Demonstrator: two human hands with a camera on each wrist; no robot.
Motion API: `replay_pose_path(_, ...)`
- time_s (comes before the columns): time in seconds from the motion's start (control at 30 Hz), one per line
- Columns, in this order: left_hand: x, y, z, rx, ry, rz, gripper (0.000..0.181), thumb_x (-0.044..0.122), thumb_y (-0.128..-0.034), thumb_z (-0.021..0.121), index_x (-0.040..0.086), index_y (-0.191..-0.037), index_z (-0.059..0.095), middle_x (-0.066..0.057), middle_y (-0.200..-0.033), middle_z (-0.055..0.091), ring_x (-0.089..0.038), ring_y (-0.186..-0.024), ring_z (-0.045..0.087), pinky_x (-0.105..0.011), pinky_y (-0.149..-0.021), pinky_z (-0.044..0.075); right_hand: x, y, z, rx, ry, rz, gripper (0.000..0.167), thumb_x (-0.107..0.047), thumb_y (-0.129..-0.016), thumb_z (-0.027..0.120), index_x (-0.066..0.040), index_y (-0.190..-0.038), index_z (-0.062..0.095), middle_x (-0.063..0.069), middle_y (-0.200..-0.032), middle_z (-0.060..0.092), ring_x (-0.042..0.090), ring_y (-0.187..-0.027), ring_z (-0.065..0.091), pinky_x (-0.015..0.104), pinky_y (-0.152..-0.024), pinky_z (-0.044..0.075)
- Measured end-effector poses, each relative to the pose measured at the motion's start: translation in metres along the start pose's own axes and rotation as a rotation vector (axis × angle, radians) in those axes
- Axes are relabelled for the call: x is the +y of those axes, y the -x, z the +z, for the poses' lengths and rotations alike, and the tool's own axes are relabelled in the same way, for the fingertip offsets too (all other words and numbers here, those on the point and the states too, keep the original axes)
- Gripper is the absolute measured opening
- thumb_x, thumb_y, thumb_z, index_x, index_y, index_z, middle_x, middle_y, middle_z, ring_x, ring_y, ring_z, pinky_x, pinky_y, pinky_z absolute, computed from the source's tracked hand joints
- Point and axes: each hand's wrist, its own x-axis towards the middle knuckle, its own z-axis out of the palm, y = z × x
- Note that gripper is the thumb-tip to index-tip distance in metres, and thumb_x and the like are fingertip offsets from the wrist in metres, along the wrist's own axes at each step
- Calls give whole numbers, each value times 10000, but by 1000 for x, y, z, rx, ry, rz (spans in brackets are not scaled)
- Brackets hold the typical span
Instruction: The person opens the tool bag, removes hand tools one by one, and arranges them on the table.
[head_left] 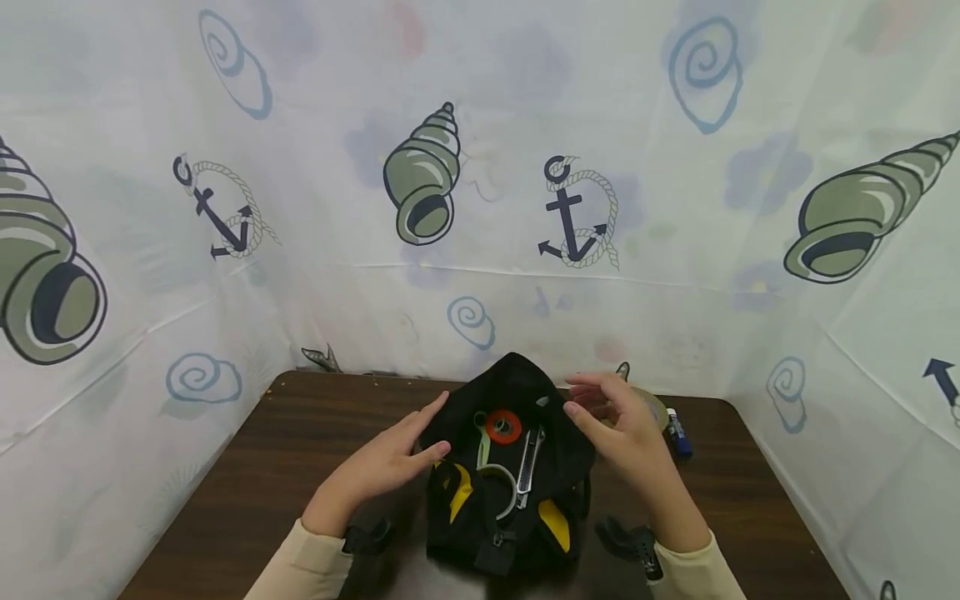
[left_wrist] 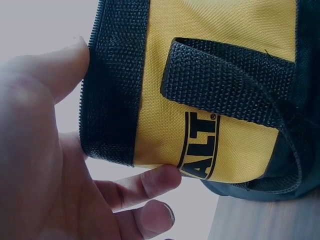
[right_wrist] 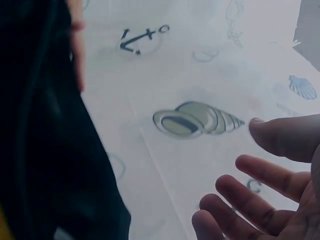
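Note:
A black and yellow bag (head_left: 517,542) stands unzipped on the table. Inside it show an orange-red ring (head_left: 503,427), a light-handled tool (head_left: 483,450), a pale tape roll (head_left: 498,490) and a silver cutter (head_left: 528,468). My left hand (head_left: 386,458) rests on the bag's left side; in the left wrist view, the thumb and fingers (left_wrist: 162,180) touch around its zipped edge and yellow panel (left_wrist: 165,135). My right hand (head_left: 626,429), fingers apart, is beside the bag's right rim; in the right wrist view the hand (right_wrist: 265,200) holds nothing.
Behind my right hand, a tape roll (head_left: 651,408) and a blue glue stick (head_left: 678,433) lie at the table's back right. The brown table (head_left: 300,442) is enclosed by white cloth (head_left: 502,317) printed with shells and anchors.

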Motion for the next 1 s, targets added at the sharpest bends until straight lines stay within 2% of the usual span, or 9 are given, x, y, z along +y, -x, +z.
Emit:
replay_pose_path(0.1, 1, -1, 0, 6, -5, 3, 832, 674, -1062, 579, 522, -1728, 105, 50, -1824, 213, -395, -1691, 224, -754, -1290, 237, -7, -11, 10, -32, -36, -16, 365, -167, -1064, 734, -152, -1423, 674, 114, -1329, 686, 295, -1191, 692, 322, -983, 610)
replay_pose_path(0.2, 2, -1, -1, 6, -6, 4, 844, 697, -1051, 576, 520, -1729, 104, 57, -1824, 214, -402, -1695, 205, -757, -1293, 223, -12, -22, 21, -56, -64, -23, 385, -177, -1055, 749, -148, -1429, 665, 98, -1336, 683, 333, -1217, 684, 438, -1016, 617)
replay_pose_path(0.27, 3, -2, -1, 4, -4, 6, 850, 712, -1046, 570, 519, -1729, 102, 50, -1824, 214, -399, -1693, 212, -757, -1292, 226, -13, -28, 28, -79, -78, -13, 395, -211, -1056, 753, -182, -1438, 658, 79, -1354, 677, 297, -1238, 675, 521, -1041, 601)
replay_pose_path(0.4, 4, -2, -1, 2, 1, 18, 837, 705, -1050, 569, 542, -1718, 91, 24, -1823, 224, -383, -1678, 267, -745, -1287, 258, -15, -41, 40, -131, -106, 49, 416, -297, -1048, 767, -242, -1442, 645, 62, -1393, 659, 273, -1276, 655, 590, -1087, 563)
replay_pose_path(0.53, 4, -2, -2, -3, 6, 44, 836, 675, -1064, 571, 524, -1725, 82, 17, -1818, 243, -352, -1661, 320, -711, -1289, 295, -18, -57, 49, -230, -95, 130, 445, -336, -1036, 782, -217, -1443, 646, 85, -1415, 651, 326, -1310, 647, 586, -1121, 546)
replay_pose_path(0.67, 3, -2, -2, -10, 13, 45, 841, 673, -1067, 569, 535, -1720, 57, 42, -1819, 231, -341, -1653, 343, -697, -1287, 313, -26, -79, 57, -406, -47, 199, 466, -338, -1022, 795, -159, -1429, 653, 154, -1418, 651, 377, -1308, 641, 561, -1118, 559)
replay_pose_path(0.77, 1, -2, -1, -18, 13, 31, 837, 691, -1063, 559, 567, -1705, 36, 55, -1822, 210, -352, -1647, 352, -703, -1277, 325, -29, -94, 66, -539, 2, 264, 479, -344, -995, 823, -133, -1395, 666, 188, -1409, 662, 338, -1243, 671, 512, -1069, 600)
replay_pose_path(0.9, 0, -1, 2, -43, 14, 23, 841, 664, -1075, 563, 551, -1715, 30, 55, -1826, 191, -367, -1627, 387, -704, -1256, 358, -19, -102, 81, -679, 93, 357, 451, -337, -957, 867, -101, -1299, 693, 146, -1303, 711, 255, -1093, 703, 445, -965, 635)
replay_pose_path(1.0, 0, -1, 3, -53, 20, 29, 846, 631, -1084, 574, 523, -1729, 36, 51, -1823, 199, -371, -1606, 421, -700, -1243, 381, 0, -102, 93, -722, 135, 417, 444, -318, -942, 883, -75, -1263, 696, 105, -1222, 710, 242, -1016, 688, 445, -931, 623)
